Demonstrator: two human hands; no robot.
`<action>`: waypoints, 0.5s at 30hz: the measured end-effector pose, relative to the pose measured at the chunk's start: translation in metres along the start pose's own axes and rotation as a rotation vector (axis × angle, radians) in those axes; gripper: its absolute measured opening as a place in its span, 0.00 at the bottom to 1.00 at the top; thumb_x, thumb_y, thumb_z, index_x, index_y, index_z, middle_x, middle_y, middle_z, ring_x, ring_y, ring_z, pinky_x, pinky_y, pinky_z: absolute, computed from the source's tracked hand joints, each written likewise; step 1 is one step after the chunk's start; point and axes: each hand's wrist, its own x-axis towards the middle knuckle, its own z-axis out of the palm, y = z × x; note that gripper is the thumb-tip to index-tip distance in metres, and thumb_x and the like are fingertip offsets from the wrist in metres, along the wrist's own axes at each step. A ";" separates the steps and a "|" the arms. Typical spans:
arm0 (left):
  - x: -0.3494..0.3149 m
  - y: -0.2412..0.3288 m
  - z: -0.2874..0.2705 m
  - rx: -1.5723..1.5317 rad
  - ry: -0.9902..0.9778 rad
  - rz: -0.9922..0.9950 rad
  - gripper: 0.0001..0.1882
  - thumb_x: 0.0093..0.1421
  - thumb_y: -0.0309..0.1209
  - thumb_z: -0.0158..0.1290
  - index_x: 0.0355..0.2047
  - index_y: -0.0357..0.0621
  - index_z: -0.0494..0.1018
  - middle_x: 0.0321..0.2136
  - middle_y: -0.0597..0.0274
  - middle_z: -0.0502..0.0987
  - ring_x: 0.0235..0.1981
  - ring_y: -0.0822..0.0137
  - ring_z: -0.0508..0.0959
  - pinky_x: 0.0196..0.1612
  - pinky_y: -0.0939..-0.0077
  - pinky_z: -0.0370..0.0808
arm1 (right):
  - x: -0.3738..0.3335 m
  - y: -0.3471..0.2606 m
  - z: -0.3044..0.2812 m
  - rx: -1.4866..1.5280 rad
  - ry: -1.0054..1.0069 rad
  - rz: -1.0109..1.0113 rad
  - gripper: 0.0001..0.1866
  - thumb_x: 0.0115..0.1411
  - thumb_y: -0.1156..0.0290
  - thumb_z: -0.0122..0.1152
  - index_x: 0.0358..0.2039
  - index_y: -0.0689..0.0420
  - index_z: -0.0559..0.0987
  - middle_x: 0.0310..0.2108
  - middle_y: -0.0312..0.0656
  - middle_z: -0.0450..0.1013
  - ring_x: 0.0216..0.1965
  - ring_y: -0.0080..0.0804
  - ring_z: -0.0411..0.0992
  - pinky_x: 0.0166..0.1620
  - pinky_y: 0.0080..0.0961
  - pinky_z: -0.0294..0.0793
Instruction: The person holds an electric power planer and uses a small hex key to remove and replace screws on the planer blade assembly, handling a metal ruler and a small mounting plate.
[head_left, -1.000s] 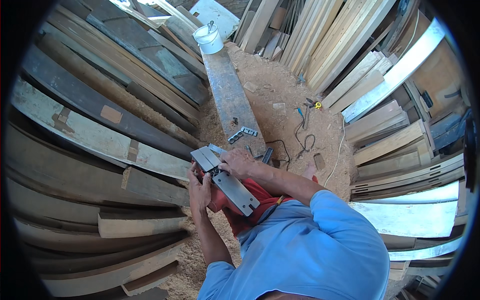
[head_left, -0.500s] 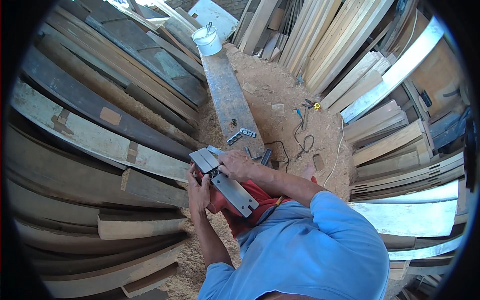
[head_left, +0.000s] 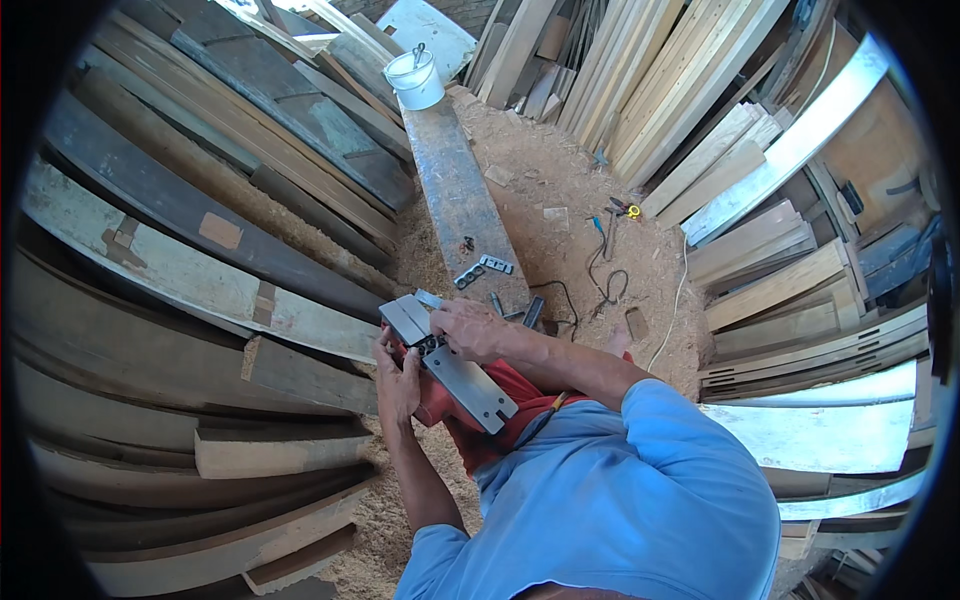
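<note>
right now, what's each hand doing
Left hand: closed on the metal-plated tool.
Right hand: curled at the tool's middle; whether it grips anything cannot be told.

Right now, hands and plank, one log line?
left hand: holding metal-plated tool | right hand: touching it near the gap between plates | plank: metal pieces near end, white bucket far end

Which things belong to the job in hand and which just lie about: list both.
Part of the job:
metal-plated tool, held in the left hand, with the right hand at its middle
probably the small metal parts on the plank

Just lying about, it seems:
white bucket at the plank's far end
yellow round item on the floor
boards at upper right
</note>
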 end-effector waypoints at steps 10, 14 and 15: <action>0.003 -0.005 0.000 -0.017 0.010 0.025 0.32 0.68 0.28 0.53 0.70 0.37 0.56 0.61 0.38 0.72 0.61 0.51 0.74 0.63 0.58 0.71 | 0.002 -0.004 -0.005 0.003 -0.028 0.078 0.12 0.63 0.64 0.59 0.41 0.59 0.79 0.37 0.57 0.79 0.43 0.59 0.79 0.49 0.54 0.75; -0.002 0.007 0.002 0.048 0.010 0.010 0.31 0.69 0.28 0.52 0.70 0.38 0.56 0.58 0.41 0.73 0.56 0.55 0.76 0.59 0.61 0.73 | 0.002 0.001 0.001 0.010 -0.053 0.024 0.12 0.62 0.66 0.60 0.41 0.60 0.78 0.35 0.56 0.79 0.42 0.58 0.79 0.49 0.54 0.74; 0.002 -0.002 0.002 0.044 0.012 0.048 0.31 0.69 0.28 0.52 0.70 0.40 0.55 0.55 0.43 0.74 0.53 0.58 0.77 0.56 0.64 0.74 | 0.002 0.003 0.004 0.024 0.000 -0.014 0.12 0.62 0.66 0.60 0.41 0.60 0.78 0.35 0.56 0.78 0.43 0.58 0.78 0.49 0.54 0.74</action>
